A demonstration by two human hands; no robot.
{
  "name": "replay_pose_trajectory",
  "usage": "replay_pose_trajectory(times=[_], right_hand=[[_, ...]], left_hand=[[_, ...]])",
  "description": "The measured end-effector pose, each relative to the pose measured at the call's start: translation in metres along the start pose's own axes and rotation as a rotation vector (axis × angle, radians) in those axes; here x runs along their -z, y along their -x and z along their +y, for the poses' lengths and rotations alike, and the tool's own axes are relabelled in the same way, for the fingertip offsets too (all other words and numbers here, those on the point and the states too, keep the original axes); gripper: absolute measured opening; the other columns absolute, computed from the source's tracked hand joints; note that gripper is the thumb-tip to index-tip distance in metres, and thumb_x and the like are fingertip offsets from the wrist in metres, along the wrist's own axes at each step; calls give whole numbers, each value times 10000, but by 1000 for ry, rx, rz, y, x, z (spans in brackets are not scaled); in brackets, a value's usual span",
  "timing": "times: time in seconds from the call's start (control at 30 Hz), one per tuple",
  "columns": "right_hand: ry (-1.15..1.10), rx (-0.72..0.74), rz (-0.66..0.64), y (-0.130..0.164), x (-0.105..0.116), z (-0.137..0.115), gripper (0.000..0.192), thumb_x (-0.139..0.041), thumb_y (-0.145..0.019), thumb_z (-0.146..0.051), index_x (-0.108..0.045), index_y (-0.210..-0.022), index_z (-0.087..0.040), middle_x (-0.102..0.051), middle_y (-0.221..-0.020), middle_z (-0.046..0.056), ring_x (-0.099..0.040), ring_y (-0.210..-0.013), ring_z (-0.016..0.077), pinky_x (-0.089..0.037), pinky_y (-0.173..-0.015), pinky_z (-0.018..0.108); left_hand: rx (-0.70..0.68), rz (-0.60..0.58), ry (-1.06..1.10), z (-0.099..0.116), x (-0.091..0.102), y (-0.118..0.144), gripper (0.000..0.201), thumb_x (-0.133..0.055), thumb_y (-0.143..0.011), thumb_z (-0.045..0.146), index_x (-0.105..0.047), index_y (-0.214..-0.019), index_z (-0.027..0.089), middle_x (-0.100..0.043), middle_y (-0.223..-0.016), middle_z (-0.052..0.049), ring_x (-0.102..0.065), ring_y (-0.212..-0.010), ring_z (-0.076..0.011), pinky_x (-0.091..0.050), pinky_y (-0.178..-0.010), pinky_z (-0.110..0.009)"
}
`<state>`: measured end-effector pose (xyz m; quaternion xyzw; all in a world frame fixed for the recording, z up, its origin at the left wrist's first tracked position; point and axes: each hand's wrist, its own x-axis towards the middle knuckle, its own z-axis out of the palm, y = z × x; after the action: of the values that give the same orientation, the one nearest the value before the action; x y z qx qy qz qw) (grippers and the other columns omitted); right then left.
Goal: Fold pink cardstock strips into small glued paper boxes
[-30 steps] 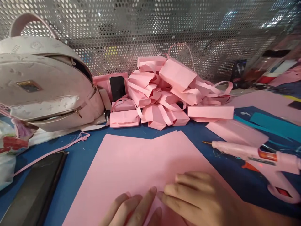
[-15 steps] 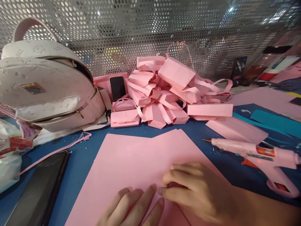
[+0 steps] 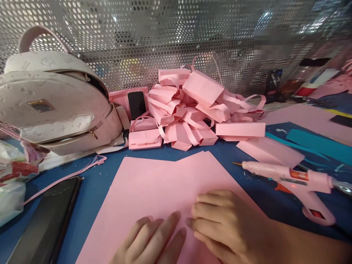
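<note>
Pink paper sheets (image 3: 148, 183) lie overlapping on the blue table in front of me, their far corners fanned apart. My left hand (image 3: 151, 240) rests on the near part of the paper, fingers stretched out and slightly bent, with index finger and thumb apart. Beside it, my right hand (image 3: 220, 223) is closed, its fingers curled together and pressed down on the same paper. Its fingertips come close to my left index finger. What lies under the curled fingers is hidden.
A pink glue gun (image 3: 291, 181) lies right of the paper. Behind stands a heap of folded pink paper bags (image 3: 203, 88) against a perforated metal panel (image 3: 137, 33). At left are a pale backpack (image 3: 63, 99) and a dark flat case (image 3: 46, 220). Blue strips (image 3: 319, 145) lie at right.
My right hand has curled its fingers closer and shifted slightly to the left on the paper. My left hand has barely moved. The view has turned a little to the right.
</note>
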<state>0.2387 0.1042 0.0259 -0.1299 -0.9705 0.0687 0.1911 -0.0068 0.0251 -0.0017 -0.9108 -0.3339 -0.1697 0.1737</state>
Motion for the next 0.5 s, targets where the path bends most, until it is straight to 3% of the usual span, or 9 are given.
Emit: replay_pose_trajectory(times=[0.1, 0.23, 0.37, 0.5], right_hand=[[32, 11, 21, 2, -3, 0, 292, -392, -968, -184, -656, -844, -176, -607, -686, 33, -491, -636, 172, -344, -589, 321], [67, 31, 47, 5, -7, 2, 299, -399, -978, -215, -667, -851, -181, -606, -694, 36, -504, -653, 164, -350, -595, 299], [74, 37, 70, 5, -6, 1, 262, -440, -969, -205, -663, -833, -179, -612, -708, 30, -499, -636, 149, -331, -582, 284], [59, 40, 86, 4, -3, -1, 253, -439, -971, -199, -666, -861, -177, -637, -730, 27, -513, -649, 149, -336, -587, 291]], left_hand=[[122, -44, 74, -7, 13, 1, 295, -433, -982, 216, -648, -1178, 163, -718, -1065, -99, -662, -880, -195, -532, -798, -294], [298, -158, 166, -17, 31, 1, 136, -538, -929, 292, -634, -962, 200, -646, -742, -18, -621, -606, -171, -501, -609, -279], [428, -290, 379, -14, 39, -2, 177, -660, -840, 349, -554, -771, 224, -634, -712, 32, -594, -568, -137, -463, -574, -234], [501, -311, 558, -8, 40, -4, 174, -636, -825, 267, -500, -730, 216, -651, -698, 64, -563, -535, -97, -454, -613, -214]])
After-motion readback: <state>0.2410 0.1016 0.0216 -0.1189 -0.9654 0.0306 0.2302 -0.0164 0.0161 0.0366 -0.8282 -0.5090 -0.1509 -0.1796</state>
